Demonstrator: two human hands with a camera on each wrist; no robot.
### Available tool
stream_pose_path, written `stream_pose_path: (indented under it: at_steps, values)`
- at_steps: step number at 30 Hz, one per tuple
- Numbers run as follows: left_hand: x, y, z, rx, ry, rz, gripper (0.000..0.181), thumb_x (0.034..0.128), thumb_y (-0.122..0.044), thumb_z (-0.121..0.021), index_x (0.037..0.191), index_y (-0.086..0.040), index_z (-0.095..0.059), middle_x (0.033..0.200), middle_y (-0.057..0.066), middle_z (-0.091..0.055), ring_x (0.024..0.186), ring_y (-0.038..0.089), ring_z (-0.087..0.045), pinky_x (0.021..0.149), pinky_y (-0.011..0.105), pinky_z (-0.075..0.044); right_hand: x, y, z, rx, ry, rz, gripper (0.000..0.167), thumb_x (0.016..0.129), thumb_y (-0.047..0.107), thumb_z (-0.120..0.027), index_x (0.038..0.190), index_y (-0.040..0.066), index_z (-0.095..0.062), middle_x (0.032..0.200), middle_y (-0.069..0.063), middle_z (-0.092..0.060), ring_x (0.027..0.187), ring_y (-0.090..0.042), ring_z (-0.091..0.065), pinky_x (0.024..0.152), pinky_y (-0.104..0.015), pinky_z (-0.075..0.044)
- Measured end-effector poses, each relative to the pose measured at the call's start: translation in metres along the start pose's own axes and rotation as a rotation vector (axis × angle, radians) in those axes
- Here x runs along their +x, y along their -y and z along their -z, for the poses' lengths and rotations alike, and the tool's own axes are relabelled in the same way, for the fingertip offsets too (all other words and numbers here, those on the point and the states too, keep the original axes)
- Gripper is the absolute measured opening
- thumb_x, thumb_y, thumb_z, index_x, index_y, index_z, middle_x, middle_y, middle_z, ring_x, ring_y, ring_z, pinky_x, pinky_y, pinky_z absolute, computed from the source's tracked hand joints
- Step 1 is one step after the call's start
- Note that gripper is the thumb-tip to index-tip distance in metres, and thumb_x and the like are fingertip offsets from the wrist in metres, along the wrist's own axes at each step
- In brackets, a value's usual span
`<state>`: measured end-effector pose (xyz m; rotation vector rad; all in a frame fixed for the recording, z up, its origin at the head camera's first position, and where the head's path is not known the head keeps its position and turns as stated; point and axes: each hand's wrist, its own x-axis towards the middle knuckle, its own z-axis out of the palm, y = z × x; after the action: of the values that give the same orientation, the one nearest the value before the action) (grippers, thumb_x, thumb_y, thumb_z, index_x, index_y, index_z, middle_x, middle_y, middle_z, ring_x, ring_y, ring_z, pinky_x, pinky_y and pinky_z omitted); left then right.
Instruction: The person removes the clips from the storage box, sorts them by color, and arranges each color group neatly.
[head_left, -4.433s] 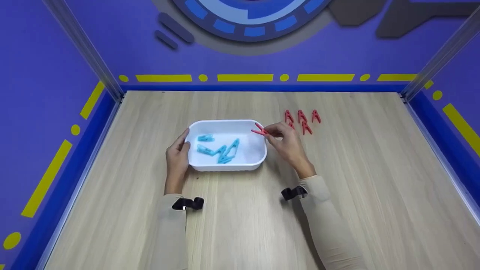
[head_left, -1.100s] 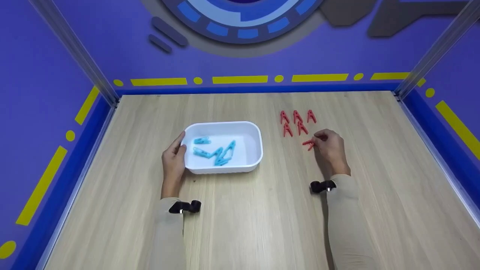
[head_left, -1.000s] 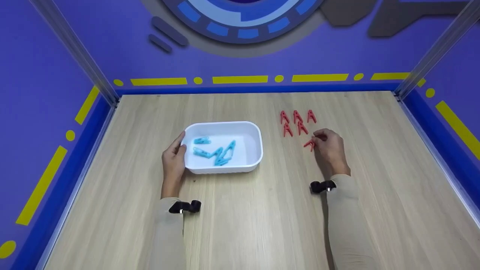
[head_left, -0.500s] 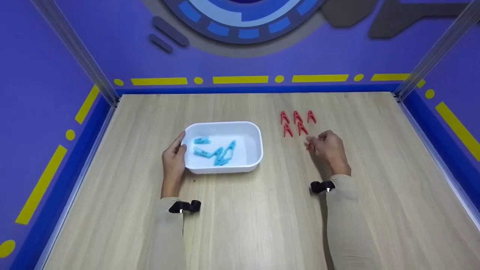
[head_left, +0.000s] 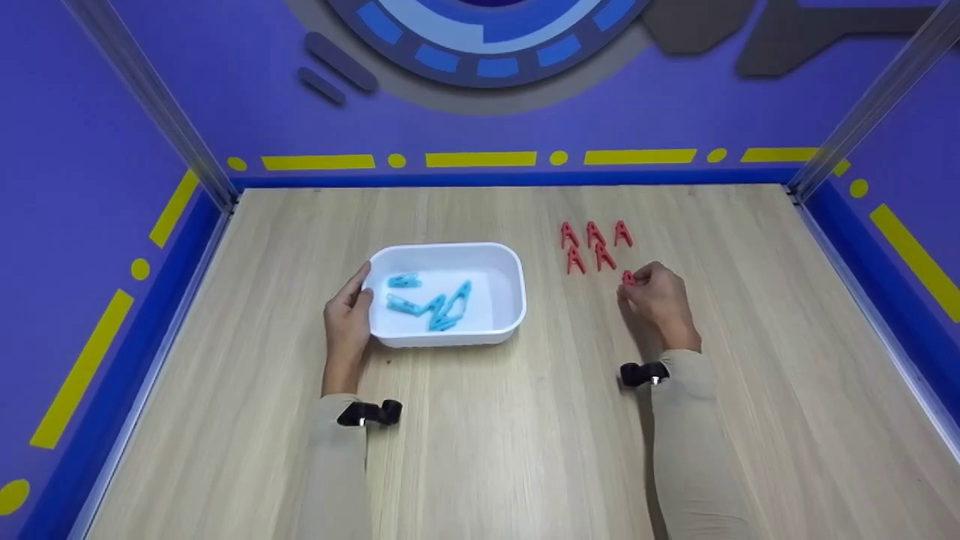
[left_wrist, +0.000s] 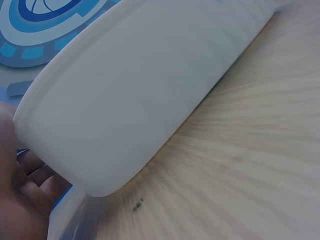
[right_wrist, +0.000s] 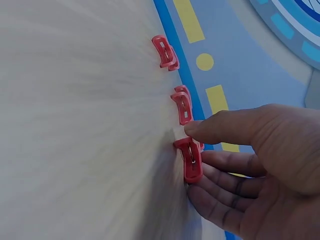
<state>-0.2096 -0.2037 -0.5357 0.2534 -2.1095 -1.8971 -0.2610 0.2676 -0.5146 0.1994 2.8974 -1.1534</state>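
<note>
My left hand (head_left: 348,319) grips the left end of a white plastic tub (head_left: 517,300), thumb at the rim. Inside the tub lie several light-blue clothespins (head_left: 403,304). In the left wrist view the tub's outer wall (left_wrist: 110,100) hides its contents, and part of the left hand (left_wrist: 30,195) shows at the corner. My right hand (head_left: 661,300) holds a red clothespin (head_left: 628,278) low over the table, partly covered by the fingers. In the right wrist view, that red clothespin (right_wrist: 192,162) sits between the thumb and the other fingers.
Several red clothespins (head_left: 602,256) stand in two rows just beyond the right hand, toward the back of the wooden table (head_left: 480,442). Blue printed panels (head_left: 480,127) enclose the table at the back and sides.
My right hand has moved from the tub's right rim to the right with the red clothespin, then turned it in the fingers close to the table. The left hand keeps its hold on the tub.
</note>
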Motion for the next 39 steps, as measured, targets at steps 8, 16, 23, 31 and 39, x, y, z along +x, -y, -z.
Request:
stream_pose_path:
  at_steps: [8, 16, 23, 31, 39]
  values:
    - [0.0, 0.002, 0.0, 0.018, -0.003, -0.025, 0.043, 0.1087, -0.002, -0.051, 0.151, -0.006, -0.058, 0.158, 0.006, -0.053, 0.151, 0.02, -0.042, 0.124, 0.03, -0.033, 0.002, 0.001, -0.005, 0.001, -0.082, 0.048, 0.026, 0.096, 0.008, -0.071, 0.113, -0.01, -0.066, 0.102, -0.021, -0.069, 0.09, -0.03, -0.064, 0.07, -0.03, -0.05]
    - [0.003, 0.004, -0.003, 0.017, 0.0, -0.04, 0.043, 0.1077, -0.001, -0.051, 0.15, -0.005, -0.06, 0.157, 0.008, -0.054, 0.15, 0.021, -0.044, 0.123, 0.03, -0.033, 0.007, 0.001, -0.006, 0.085, -0.177, 0.044, 0.032, 0.099, 0.012, -0.07, 0.121, -0.011, -0.066, 0.113, -0.026, -0.068, 0.103, -0.036, -0.066, 0.087, -0.044, -0.055]
    - [-0.002, -0.005, -0.001, 0.02, -0.009, -0.031, 0.043, 0.1072, 0.001, -0.05, 0.149, -0.003, -0.059, 0.157, 0.01, -0.053, 0.15, 0.023, -0.043, 0.123, 0.03, -0.034, 0.018, -0.001, -0.003, 0.131, -0.224, 0.078, 0.032, 0.099, 0.013, -0.074, 0.122, -0.009, -0.066, 0.114, -0.023, -0.066, 0.103, -0.032, -0.063, 0.086, -0.037, -0.051]
    - [0.001, 0.003, 0.0, 0.011, -0.012, -0.019, 0.043, 0.1086, 0.0, -0.049, 0.151, -0.005, -0.058, 0.158, 0.009, -0.052, 0.151, 0.022, -0.041, 0.124, 0.03, -0.032, 0.033, -0.005, -0.002, 0.148, -0.219, 0.137, 0.032, 0.101, 0.012, -0.073, 0.125, -0.008, -0.069, 0.116, -0.023, -0.065, 0.104, -0.032, -0.063, 0.085, -0.034, -0.05]
    - [0.002, 0.005, 0.001, 0.003, 0.001, -0.039, 0.043, 0.1084, -0.002, -0.05, 0.151, -0.005, -0.058, 0.158, 0.008, -0.052, 0.151, 0.021, -0.042, 0.123, 0.029, -0.032, 0.046, -0.012, 0.001, 0.126, -0.193, 0.171, 0.028, 0.101, 0.01, -0.071, 0.122, -0.008, -0.073, 0.116, -0.022, -0.066, 0.103, -0.031, -0.064, 0.082, -0.025, -0.049]
